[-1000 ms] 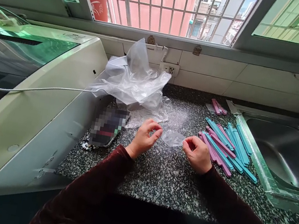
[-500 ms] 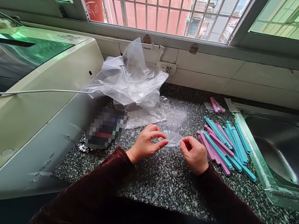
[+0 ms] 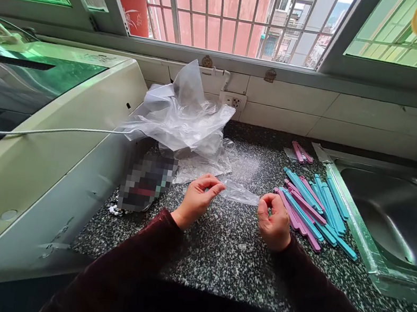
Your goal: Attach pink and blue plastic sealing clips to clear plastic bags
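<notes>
My left hand (image 3: 197, 201) and my right hand (image 3: 274, 222) hover just above a speckled granite counter (image 3: 224, 250). Each pinches one end of a small clear plastic bag (image 3: 240, 193), which is stretched out flat between them. Both hands are closed on it with thumb and fingertips. A pile of blue and pink plastic sticks (image 3: 311, 203) lies just right of my right hand. A couple of pink sticks (image 3: 301, 152) lie apart, further back.
A heap of crumpled clear plastic (image 3: 185, 117) sits behind my left hand, with a blurred dark object (image 3: 145, 180) beside it. A white washing machine (image 3: 32, 146) with a white cable fills the left. A steel sink (image 3: 395, 216) is at the right. A wall socket (image 3: 233, 100) sits under the window.
My hands have moved apart, and the small clear bag, crumpled between them before, is now pulled out flat. The left hand, free a second ago, now pinches its end.
</notes>
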{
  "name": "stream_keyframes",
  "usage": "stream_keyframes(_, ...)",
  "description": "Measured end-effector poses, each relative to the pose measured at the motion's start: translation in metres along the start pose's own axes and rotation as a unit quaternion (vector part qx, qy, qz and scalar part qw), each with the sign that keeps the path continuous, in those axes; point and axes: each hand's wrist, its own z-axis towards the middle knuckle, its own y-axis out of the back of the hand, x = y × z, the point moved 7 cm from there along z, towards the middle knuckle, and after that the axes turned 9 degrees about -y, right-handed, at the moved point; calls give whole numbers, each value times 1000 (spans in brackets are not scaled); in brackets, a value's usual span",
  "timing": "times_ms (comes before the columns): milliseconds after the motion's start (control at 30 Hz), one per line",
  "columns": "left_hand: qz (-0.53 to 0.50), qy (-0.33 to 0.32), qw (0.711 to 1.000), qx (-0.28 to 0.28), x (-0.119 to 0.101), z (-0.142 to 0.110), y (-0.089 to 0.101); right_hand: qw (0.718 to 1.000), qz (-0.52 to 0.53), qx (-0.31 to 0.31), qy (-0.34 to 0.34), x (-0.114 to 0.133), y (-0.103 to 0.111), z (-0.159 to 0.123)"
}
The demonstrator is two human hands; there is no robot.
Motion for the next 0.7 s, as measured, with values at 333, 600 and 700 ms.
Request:
stream_keyframes(333, -70, 79, 994, 37, 11, -1, -2, 990, -23, 18, 140, 15, 8, 0)
stream_keyframes(600, -11, -16, 999, 32, -7, 3, 3, 995, 66, 7, -79, -17, 9, 3)
stream_keyframes(700, -7, -29, 998, 47, -10, 2, 0, 986, 93, 37, -136, -28, 4, 5)
